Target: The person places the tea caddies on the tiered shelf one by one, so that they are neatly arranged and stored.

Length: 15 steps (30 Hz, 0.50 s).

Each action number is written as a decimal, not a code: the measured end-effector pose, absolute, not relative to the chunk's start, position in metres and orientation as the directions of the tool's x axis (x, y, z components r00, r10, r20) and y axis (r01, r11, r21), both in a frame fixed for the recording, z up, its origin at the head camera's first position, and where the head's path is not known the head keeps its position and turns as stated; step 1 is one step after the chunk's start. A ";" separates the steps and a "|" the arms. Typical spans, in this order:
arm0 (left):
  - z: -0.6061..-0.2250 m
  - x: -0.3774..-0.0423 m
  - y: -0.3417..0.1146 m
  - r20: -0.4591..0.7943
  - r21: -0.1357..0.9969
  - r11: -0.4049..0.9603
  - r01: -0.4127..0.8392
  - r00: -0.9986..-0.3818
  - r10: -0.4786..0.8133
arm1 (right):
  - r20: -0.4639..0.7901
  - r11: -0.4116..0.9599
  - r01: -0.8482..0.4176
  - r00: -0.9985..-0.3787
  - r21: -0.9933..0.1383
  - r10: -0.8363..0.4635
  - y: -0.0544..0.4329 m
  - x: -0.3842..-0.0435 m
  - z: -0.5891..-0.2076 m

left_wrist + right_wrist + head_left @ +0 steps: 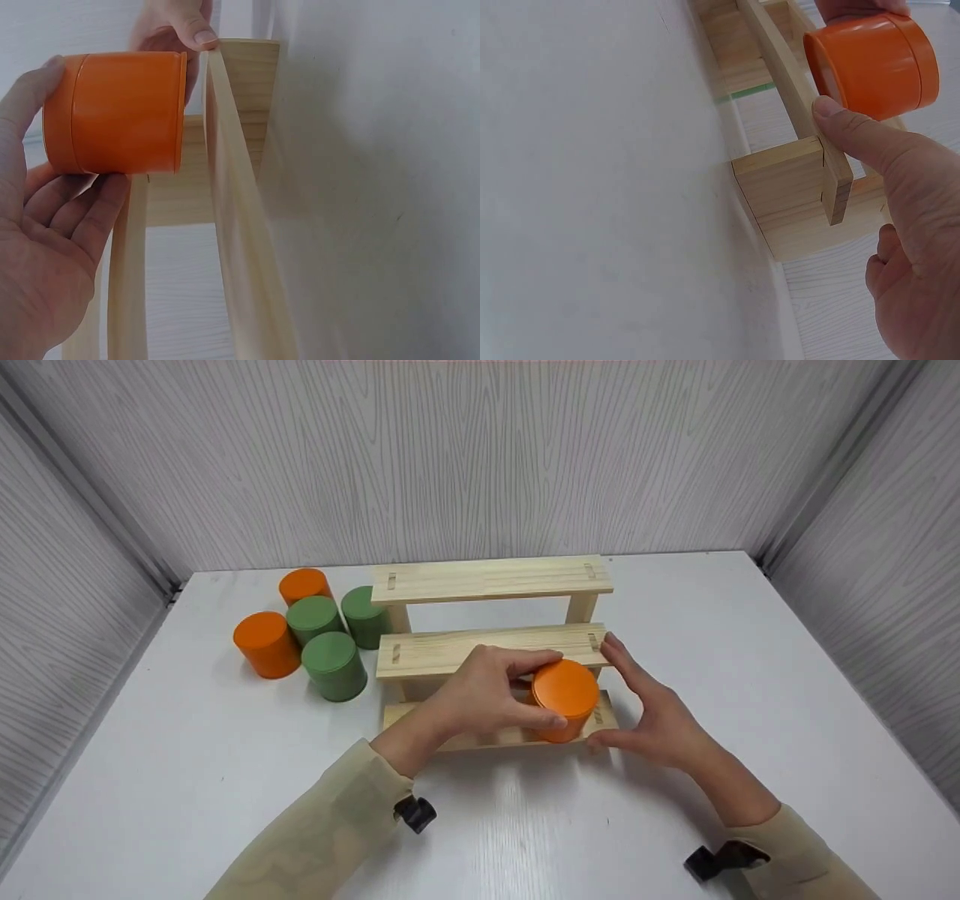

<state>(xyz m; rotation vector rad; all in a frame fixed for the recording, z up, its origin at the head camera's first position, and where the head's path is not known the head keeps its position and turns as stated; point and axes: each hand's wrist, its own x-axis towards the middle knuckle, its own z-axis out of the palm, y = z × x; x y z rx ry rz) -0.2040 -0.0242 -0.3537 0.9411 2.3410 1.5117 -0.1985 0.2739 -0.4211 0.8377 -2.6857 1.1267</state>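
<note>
My left hand pinches an orange lidded canister between thumb and fingers, near the right end of a three-tier wooden rack. In the left wrist view, a small gap shows between the base of the canister and the lowest plank. My right hand is at the rack's right end, fingers spread. Its thumb touches the lowest plank's front edge, and its fingertips reach the middle plank's end. The other fingers are partly hidden in the right wrist view.
Left of the rack stand two orange canisters and three green canisters, grouped close together on the white table. Grey wood-grain panels enclose the table at the back and sides.
</note>
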 end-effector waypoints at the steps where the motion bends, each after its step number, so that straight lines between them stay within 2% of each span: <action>1: -0.354 -0.204 -0.024 0.164 0.874 0.278 0.399 -0.780 0.604 | 0.304 0.572 -0.531 -0.841 -0.626 -0.447 0.274 -0.199 -0.421; 15: -0.361 -0.200 -0.020 0.187 0.879 0.258 0.400 -0.789 0.586 | 0.309 0.556 -0.537 -0.836 -0.635 -0.454 0.274 -0.197 -0.419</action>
